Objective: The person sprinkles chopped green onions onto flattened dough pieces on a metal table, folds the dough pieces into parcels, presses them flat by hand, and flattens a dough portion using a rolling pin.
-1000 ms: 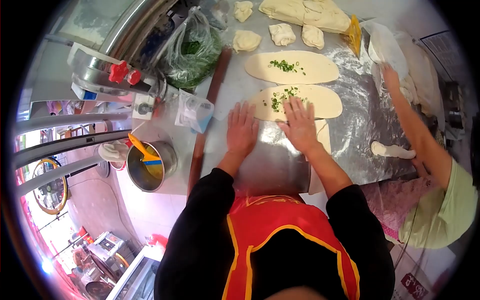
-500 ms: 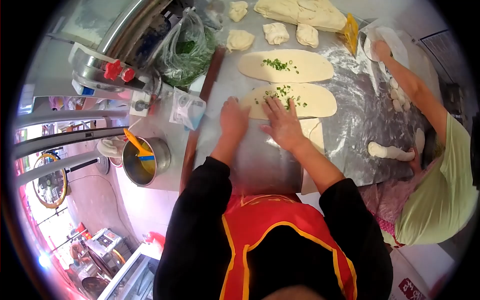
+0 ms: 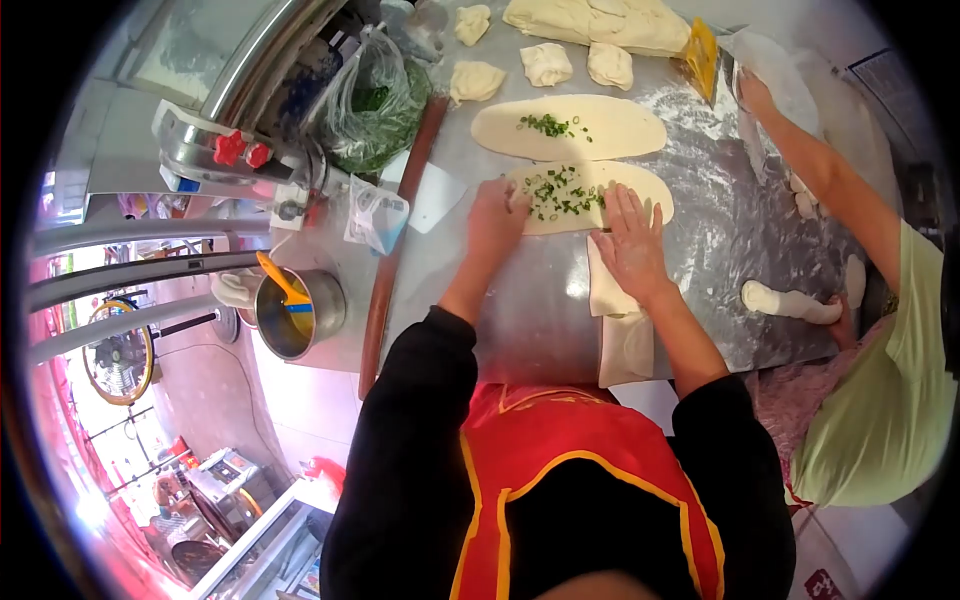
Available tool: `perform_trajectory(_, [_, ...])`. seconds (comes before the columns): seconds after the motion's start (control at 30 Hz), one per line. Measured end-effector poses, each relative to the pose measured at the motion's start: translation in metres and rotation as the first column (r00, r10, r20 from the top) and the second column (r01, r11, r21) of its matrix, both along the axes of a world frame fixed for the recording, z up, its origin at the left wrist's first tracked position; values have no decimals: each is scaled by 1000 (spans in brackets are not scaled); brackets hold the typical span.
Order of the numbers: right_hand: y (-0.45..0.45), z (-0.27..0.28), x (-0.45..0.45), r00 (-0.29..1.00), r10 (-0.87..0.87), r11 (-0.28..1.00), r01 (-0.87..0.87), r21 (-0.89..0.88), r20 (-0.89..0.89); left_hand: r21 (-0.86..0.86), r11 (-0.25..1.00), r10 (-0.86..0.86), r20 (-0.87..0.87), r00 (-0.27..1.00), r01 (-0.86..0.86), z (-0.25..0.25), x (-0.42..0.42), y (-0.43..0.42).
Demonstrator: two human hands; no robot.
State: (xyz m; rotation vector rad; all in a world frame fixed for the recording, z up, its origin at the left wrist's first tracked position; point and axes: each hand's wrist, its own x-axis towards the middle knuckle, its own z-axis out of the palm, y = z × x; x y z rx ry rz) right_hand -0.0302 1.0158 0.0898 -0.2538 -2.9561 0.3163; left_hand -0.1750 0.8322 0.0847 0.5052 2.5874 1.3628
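My right hand (image 3: 634, 240) lies with fingers stretched out on the right part of the nearer flat dough sheet (image 3: 650, 190), beside chopped green onion (image 3: 562, 193). At the left end of that sheet my left hand (image 3: 497, 215) has its fingers bent together over the dough edge; what is between them is hidden. Just beyond lies a second oval dough sheet (image 3: 620, 130) with green onion on it. Strips of dough (image 3: 627, 348) hang down the table's near edge below my right hand.
Beyond are dough lumps (image 3: 546, 64), a big dough slab (image 3: 640, 27) and a yellow scraper (image 3: 702, 60). At left are a bag of greens (image 3: 375, 120), a wooden bar (image 3: 400, 230) and a metal pot (image 3: 326, 310). A co-worker's hand (image 3: 845, 322) holds a dough roll (image 3: 790, 302) at right.
My right hand has moved right across the nearer sheet, and the green onion is more spread out. My left hand has moved onto the sheet's left end and its fingers have closed.
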Motion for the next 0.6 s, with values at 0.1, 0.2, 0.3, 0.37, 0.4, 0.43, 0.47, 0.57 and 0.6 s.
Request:
perform_trajectory(0.1, [-11,0,3,1000,2,999,-2,-47,5,8,995,-101,-85,991,102,-2,7,24])
perform_trajectory(0.2, [-20,7,4,999,38,992,-37,-122,10,-23,992,-127,-19,992,127,-4,13,39])
perform_trajectory(0.3, [-26,12,-4,993,100,988,-90,-124,70,-114,985,-135,-15,991,133,-3,15,42])
perform_trajectory(0.37, [-33,2,-12,989,145,988,-144,-53,18,-265,950,-218,-175,960,167,0,11,31])
perform_trajectory(0.4, [-36,-3,-17,985,170,985,-170,-17,-7,-325,925,-301,-312,901,197,-3,8,26])
perform_trajectory(0.43, [-38,-6,-22,986,165,986,-165,-13,17,-389,896,-383,-434,815,214,-12,6,20])
perform_trajectory(0.47, [-40,-10,-28,986,160,987,-160,-9,40,-454,864,-461,-539,705,218,-20,4,16])
perform_trajectory(0.57, [-45,-21,-34,985,153,988,-155,24,84,-456,854,-486,-532,693,249,-31,6,5])
perform_trajectory(0.6, [-45,-24,-34,984,150,987,-154,40,94,-453,855,-486,-527,697,254,-33,5,4])
